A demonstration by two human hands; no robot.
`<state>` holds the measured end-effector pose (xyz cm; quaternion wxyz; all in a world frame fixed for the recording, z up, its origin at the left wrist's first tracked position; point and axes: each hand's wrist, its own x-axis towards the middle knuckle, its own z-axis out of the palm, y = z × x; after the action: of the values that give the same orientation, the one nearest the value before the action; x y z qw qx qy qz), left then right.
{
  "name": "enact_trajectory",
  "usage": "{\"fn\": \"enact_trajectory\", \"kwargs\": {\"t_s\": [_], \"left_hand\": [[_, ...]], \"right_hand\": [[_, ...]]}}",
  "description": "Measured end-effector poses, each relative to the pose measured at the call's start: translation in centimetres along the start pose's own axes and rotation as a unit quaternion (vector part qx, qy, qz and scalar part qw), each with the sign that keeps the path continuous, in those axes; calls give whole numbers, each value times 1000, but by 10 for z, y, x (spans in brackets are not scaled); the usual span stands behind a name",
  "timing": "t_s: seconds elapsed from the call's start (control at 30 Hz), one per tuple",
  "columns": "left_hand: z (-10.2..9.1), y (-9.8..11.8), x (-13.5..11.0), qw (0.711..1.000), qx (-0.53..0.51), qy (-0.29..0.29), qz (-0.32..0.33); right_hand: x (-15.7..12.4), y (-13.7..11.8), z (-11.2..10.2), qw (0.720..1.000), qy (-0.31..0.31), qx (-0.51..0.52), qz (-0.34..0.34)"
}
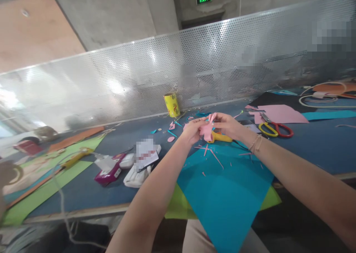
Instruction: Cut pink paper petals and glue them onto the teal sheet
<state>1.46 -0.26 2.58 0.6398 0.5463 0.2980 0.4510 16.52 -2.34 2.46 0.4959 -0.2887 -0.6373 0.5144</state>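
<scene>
Both my hands meet over the far tip of a teal sheet (226, 193). A pink paper cut-out (206, 131) is pinched in my left hand (194, 130), its strips standing up between the fingers. My right hand (224, 123) is closed at the other side of the same cut-out. Just below the fingers lies a yellow-handled tool, perhaps a glue gun (222, 137), partly hidden by my hands. Thin pink scraps (216, 158) are scattered over the teal sheet, which overhangs the table's front edge above a lime green sheet (179, 203).
Scissors (275, 128) with red and yellow handles lie at right by pink paper (282, 114). A yellow roll (171, 105) stands against the perforated metal screen (125, 78). Leftward are a purple power strip (109, 171), a cable (61, 201) and green sheets (66, 178).
</scene>
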Motion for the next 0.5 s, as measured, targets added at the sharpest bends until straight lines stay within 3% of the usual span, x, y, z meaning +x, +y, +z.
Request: {"fn": "enact_trajectory", "kwargs": {"t_s": [0.1, 0.17, 0.33, 0.5], "left_hand": [[1, 4, -4, 995, -79, -61, -16], [1, 3, -6, 992, -98, -72, -16], [1, 0, -6, 994, -93, -51, -25], [2, -1, -5, 995, -88, -38, -16]], "right_hand": [[-2, -6, 0, 1000, -4, -5, -1], [-3, -8, 0, 1000, 15, 3, -8], [-3, -5, -3, 998, 31, 31, -44], [0, 1, -7, 995, 66, -33, -71]]}}
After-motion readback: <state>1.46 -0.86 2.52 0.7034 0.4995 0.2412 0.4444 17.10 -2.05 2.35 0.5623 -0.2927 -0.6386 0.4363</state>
